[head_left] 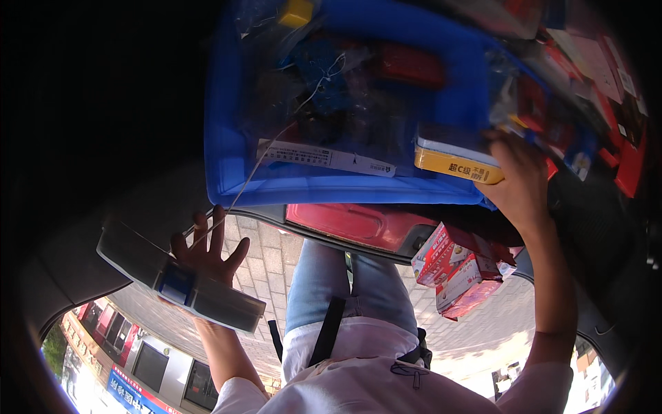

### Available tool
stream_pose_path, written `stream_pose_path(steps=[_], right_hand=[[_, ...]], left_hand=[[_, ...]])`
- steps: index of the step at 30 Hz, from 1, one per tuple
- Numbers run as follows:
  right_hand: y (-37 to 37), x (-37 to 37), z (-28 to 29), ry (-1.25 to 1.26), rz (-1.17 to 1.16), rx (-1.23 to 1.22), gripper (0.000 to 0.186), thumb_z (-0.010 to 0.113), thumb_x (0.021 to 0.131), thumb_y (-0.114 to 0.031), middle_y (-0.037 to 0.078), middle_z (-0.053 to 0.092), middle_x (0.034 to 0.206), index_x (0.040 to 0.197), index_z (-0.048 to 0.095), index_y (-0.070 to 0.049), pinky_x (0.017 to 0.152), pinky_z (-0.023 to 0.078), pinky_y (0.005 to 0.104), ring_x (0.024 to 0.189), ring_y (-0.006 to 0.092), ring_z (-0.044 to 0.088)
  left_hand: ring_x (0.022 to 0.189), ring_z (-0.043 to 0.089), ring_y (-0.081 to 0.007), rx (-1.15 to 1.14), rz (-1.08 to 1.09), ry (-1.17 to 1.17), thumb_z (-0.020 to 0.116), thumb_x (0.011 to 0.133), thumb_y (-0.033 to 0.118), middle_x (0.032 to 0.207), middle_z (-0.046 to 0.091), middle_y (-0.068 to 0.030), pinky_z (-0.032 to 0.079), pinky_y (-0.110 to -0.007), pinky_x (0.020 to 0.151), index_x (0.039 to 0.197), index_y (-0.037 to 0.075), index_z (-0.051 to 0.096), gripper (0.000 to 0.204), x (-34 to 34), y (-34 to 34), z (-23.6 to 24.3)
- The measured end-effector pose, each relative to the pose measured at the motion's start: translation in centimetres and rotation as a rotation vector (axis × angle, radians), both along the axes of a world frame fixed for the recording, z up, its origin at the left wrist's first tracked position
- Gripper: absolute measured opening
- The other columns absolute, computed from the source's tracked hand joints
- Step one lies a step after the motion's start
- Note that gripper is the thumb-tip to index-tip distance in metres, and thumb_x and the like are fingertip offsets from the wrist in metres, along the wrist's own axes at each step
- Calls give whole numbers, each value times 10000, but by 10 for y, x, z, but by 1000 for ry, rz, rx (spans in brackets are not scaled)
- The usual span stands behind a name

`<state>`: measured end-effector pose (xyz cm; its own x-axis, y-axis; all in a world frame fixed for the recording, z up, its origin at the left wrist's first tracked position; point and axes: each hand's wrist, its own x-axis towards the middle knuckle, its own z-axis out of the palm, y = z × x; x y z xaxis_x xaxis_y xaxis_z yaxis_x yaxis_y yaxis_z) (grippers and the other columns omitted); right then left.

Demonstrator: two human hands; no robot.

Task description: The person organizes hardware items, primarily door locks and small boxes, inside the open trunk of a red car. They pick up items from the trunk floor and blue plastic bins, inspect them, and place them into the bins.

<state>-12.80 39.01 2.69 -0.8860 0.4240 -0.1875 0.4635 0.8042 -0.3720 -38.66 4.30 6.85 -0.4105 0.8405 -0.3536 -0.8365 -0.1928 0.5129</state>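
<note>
My right hand [512, 181] grips a yellow-and-white box [452, 159] over the right front of a blue plastic bin [219, 138]. At lower left, my left hand [210, 252] has its fingers spread; a translucent case [127, 252] with a blue latch lies across its palm, and whether it is held I cannot tell. A thin white cord [245, 183] runs from inside the bin down to the left hand. Inside the bin are bagged items, a yellow piece [296, 12] and a red case [410, 63], partly blurred.
Red packages [600, 69] pile up right of the bin in the vehicle's boot. Torn red-and-white cartons [458, 272] sit at the boot's right front edge, beside a red panel [341, 224]. Below are paving [269, 262] and my legs; shopfronts show at lower left.
</note>
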Motion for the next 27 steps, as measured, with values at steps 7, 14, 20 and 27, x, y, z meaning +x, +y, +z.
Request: stream_pose_path(steps=[7, 14, 20, 27], right_hand=[[-98, 56, 73, 466, -840, -597, 514, 781, 639, -86, 119, 656, 895, 1089, 554, 9, 668, 523, 279, 784, 190, 670], [-125, 61, 77, 580, -745, -235, 599, 761, 597, -110, 183, 589, 1176, 1157, 560, -40, 777, 530, 351, 1008, 329, 620], [-136, 81, 94, 447, -653, -275, 618, 794, 621, -265, 139, 465, 1324, 1189, 586, -141, 854, 455, 365, 1083, 281, 507], [-97, 117, 85, 594, -1106, -1379, 1007, 844, 617, -194, 181, 486, 1258, 1394, 225, -32, 974, 398, 397, 1179, 269, 465]], left_hand=[[1112, 499, -265, -870, 80, 433, 665, 809, 348, 1243, 464, -159, 446, -414, 916, 1337, 5, 320, 718, 106, 95, 34], [1119, 479, -242, -757, 80, 411, 608, 880, 313, 1236, 454, -138, 396, -369, 946, 1301, 10, 304, 601, 212, 140, 11], [1006, 528, -335, -818, -853, 1554, 549, 841, 469, 1122, 552, -136, 401, -459, 876, 1221, 10, 449, 604, 203, 106, -22], [1087, 503, -279, -633, -580, 633, 310, 871, 658, 1193, 523, -115, 383, -446, 927, 1283, 3, 393, 779, 222, 139, -7]])
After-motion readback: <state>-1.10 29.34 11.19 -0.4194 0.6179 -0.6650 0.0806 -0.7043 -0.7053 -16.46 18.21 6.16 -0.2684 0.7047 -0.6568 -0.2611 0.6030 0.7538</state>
